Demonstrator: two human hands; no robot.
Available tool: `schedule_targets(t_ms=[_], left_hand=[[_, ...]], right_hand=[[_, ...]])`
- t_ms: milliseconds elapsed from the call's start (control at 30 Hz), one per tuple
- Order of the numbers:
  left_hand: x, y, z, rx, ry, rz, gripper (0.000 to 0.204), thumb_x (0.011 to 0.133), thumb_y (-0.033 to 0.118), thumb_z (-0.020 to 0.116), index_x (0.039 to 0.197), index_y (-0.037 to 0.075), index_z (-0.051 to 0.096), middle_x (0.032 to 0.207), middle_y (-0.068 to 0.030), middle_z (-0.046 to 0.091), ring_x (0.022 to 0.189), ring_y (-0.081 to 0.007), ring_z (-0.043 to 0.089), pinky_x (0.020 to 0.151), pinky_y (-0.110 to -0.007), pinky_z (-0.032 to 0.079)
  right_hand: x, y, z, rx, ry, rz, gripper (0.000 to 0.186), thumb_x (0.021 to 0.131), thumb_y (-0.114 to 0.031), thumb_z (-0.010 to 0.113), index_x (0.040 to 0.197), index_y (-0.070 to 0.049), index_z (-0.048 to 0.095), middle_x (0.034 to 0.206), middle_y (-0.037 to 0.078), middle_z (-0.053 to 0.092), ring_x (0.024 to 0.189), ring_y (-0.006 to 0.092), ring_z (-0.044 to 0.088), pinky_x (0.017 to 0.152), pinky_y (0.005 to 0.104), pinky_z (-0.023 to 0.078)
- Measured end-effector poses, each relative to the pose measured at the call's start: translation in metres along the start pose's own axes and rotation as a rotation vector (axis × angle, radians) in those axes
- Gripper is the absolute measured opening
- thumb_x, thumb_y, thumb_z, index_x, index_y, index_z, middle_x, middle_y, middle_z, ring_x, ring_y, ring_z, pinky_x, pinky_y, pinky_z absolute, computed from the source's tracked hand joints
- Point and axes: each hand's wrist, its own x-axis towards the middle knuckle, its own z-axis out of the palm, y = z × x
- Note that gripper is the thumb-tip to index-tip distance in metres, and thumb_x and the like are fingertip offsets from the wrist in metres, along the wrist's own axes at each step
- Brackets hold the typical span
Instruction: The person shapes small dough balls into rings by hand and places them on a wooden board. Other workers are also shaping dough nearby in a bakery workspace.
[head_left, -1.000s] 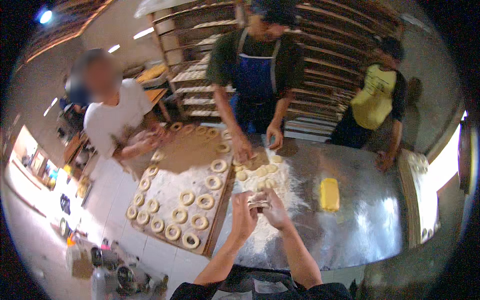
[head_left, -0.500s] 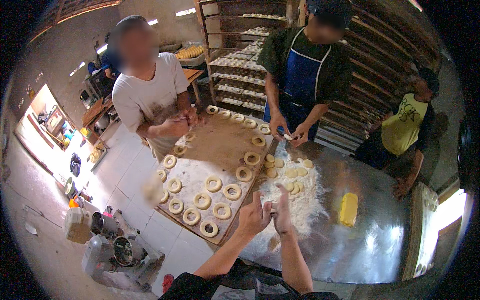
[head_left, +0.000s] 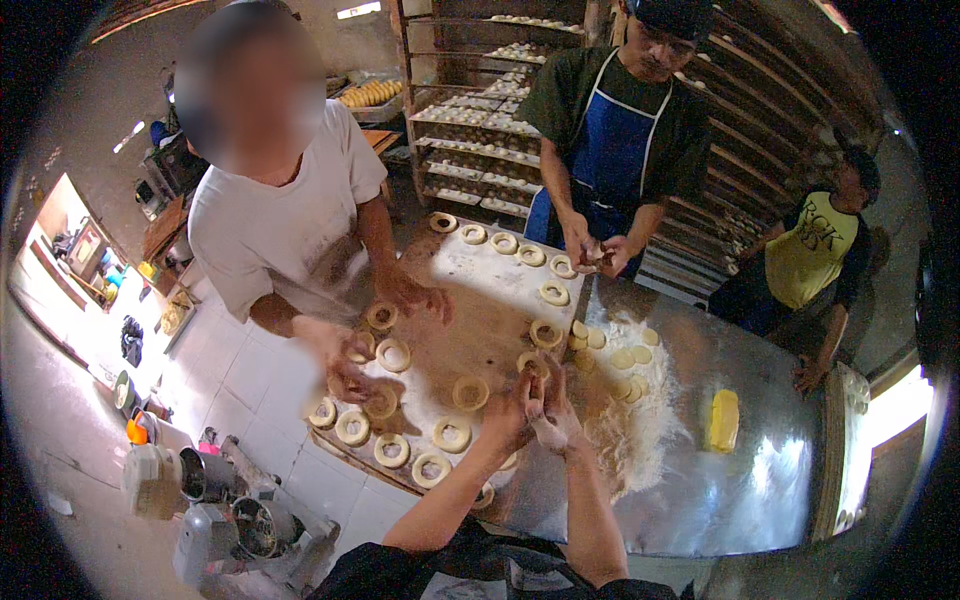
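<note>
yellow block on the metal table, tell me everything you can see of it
The yellow rectangular block looks smooth and soft-edged, perhaps butter or margarine. It lies flat on the grey metal table, right of the scattered white flour, its longer sides running near to far. Only the table visibly touches it.

Dough rings (head_left: 451, 448) on board (head_left: 480, 290)

Bakery wkshp w/ dough rings (head_left: 450, 449), loaded rack (head_left: 472, 149) & mixers (head_left: 205, 545)
</note>
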Motion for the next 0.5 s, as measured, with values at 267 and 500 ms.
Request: schedule_targets(t_ms=[267,500], left_hand=[[0.009,-0.079,0.016,0.0,-0.314,-0.146,0.034,0.098,0.015,0.049,0.128,-0.003,0.05,0.112,-0.0327,0.062,0.084,-0.0484,0.066,0.066,-0.055,0.053],[0.024,-0.106,-0.009,-0.04,-0.337,-0.145,0.042,0.096,0.016,0.05,0.132,-0.005,0.046,0.133,-0.0315,0.051,0.102,-0.0474,0.063,0.079,-0.054,0.053]], right_hand=[[0.048,0.003,0.039,-0.463,0.093,-0.097,0.06,0.102,-0.053,0.039,0.142,-0.009,0.042,0.134,0.016,0.055,0.12,0.0328,0.056,0.097,0.0452,0.049],[0.062,-0.001,0.072,-0.259,-0.028,0.128,0.057,0.104,-0.044,0.046,0.146,-0.007,0.034,0.141,0.016,0.045,0.131,0.0257,0.044,0.109,0.0383,0.035]])
